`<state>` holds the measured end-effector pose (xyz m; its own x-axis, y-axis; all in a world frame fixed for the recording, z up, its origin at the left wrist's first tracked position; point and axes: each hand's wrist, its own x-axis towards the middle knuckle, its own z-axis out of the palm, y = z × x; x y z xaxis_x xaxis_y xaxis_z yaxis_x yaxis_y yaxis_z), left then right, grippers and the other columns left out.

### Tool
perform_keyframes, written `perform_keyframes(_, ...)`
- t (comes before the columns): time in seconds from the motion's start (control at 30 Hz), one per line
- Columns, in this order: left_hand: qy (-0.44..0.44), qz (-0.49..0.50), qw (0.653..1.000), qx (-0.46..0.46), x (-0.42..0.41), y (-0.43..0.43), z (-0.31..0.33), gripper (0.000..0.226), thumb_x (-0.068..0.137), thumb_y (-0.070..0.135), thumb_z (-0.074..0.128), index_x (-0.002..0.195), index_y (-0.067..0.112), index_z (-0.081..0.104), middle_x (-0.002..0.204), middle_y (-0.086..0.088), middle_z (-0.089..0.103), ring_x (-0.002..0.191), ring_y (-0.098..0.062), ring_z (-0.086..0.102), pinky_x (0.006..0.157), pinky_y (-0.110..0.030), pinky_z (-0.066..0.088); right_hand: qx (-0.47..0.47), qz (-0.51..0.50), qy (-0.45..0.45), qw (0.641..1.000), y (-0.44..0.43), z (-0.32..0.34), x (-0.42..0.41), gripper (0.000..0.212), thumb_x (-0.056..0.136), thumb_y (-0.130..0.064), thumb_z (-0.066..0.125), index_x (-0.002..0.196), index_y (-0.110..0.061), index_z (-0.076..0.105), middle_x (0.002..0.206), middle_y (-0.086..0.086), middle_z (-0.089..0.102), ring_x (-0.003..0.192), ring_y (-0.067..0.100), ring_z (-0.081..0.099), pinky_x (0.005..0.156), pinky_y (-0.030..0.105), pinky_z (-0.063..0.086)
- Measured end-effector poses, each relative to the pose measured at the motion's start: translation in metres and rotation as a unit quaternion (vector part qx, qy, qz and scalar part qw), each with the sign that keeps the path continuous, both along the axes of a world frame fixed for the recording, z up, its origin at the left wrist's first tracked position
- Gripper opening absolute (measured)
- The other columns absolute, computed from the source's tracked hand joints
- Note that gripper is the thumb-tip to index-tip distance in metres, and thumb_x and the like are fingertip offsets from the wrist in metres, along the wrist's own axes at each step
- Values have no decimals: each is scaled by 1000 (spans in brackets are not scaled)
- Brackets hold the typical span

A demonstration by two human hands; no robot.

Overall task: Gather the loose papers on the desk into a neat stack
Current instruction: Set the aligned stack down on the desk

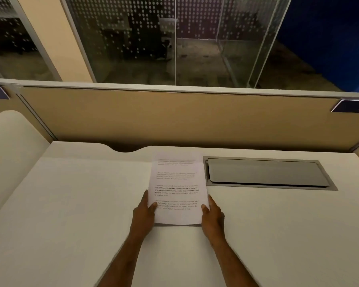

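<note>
on pale desk (71,204), both hands grip squared, printed papers (177,189).

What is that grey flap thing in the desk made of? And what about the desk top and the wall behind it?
The grey flap looks like brushed metal: dull silver with a soft sheen and sharp edges. The desk top seems a smooth matte cream laminate, though painted wood could look the same. The wall behind looks like tan fabric or felt, flat and without shine, capped by a pale rail, perhaps metal.
</note>
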<state>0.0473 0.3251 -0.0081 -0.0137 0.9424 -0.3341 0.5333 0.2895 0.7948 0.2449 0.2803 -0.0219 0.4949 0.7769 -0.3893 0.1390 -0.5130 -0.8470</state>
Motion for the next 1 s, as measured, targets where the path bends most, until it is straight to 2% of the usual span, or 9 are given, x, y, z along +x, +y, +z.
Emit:
perform_keyframes(0.1,17,-15,1000,-6,-3,6,-2,55,107,19,45,158,9,27,154,-16,49,137,-38,51,115,-46,38,-17,-7,-16,1000,4,-2,-1,49,105,-9,43,153,-13,36,146,12,54,131,29,55,112,41,44)
perform_keyframes(0.47,28,-3,998,-49,-10,27,-3,52,108,18,44,157,10,31,158,-16,44,141,-39,46,118,-53,37,-50,39,-54,997,16,0,1,45,106,-13,38,151,-14,42,143,11,57,127,30,57,107,44,49)
perform_keyframes(0.7,41,-27,997,-56,-14,32,1,52,108,21,42,158,13,31,155,-16,49,136,-41,51,108,-55,47,-39,45,-52,997,15,4,1,44,106,-12,38,150,-15,43,141,10,59,124,29,59,106,42,51)
perform_keyframes(0.77,37,-8,997,-67,-15,30,4,54,107,24,46,157,11,33,152,-18,51,127,-41,58,91,-50,60,-43,51,-50,997,13,7,1,45,106,-17,40,151,-15,41,144,10,57,126,29,58,106,42,51)
perform_keyframes(0.83,30,26,996,-78,-17,25,6,52,104,27,52,151,9,42,144,-18,56,102,-37,69,69,-41,65,-61,36,-46,996,9,10,5,50,105,-25,45,153,-15,37,148,10,52,130,31,55,106,42,50)
perform_keyframes(0.87,34,44,995,-82,-20,22,6,49,103,27,55,148,9,48,139,-17,60,88,-32,71,63,-39,64,-69,27,-48,996,5,10,7,53,103,-28,49,153,-15,36,148,11,51,130,31,55,106,42,49)
perform_keyframes(0.93,41,77,992,-87,-25,12,4,43,101,25,59,141,11,56,123,-14,70,73,-23,74,56,-34,62,-78,20,-50,996,-3,8,10,54,100,-28,56,150,-14,41,145,12,55,124,33,60,105,46,51)
perform_keyframes(1.0,34,102,990,-86,-28,2,1,37,99,21,62,135,12,63,105,-12,77,68,-19,75,57,-32,62,-74,12,-38,996,-10,6,11,49,98,-23,60,145,-11,49,138,13,60,110,32,68,97,46,56)
